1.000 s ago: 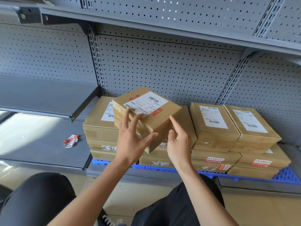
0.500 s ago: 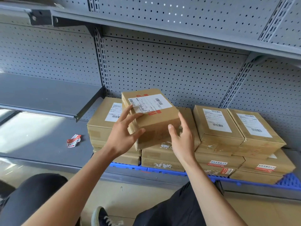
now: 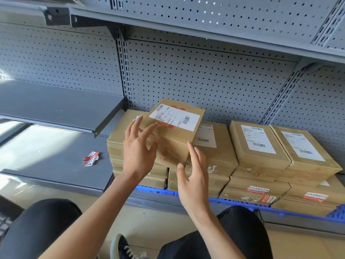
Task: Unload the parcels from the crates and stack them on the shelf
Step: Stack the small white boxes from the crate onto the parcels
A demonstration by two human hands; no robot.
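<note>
A brown cardboard parcel (image 3: 175, 131) with a white shipping label lies askew on top of the parcel stacks, bridging the left stack (image 3: 119, 139) and the middle stack (image 3: 211, 152). My left hand (image 3: 138, 152) has its fingers spread against the parcel's near left side. My right hand (image 3: 194, 180) is below the parcel's near right corner with its fingers apart; only a fingertip reaches that corner. Two more labelled stacks (image 3: 259, 144) (image 3: 302, 148) stand to the right. All stacks rest on a blue plastic pallet (image 3: 155, 190) in the grey shelf unit.
A torn red-and-white sticker (image 3: 91, 158) lies on the grey lower shelf (image 3: 46, 156) left of the stacks. A shorter shelf board (image 3: 56, 107) juts out above it. Perforated back panels close the rear. My knees (image 3: 37, 230) and a shoe (image 3: 121, 247) are below.
The parcel went from held tilted in both hands to lying on the stacks, turned clockwise. Both hands have loosened and spread; the right hand has dropped below the corner.
</note>
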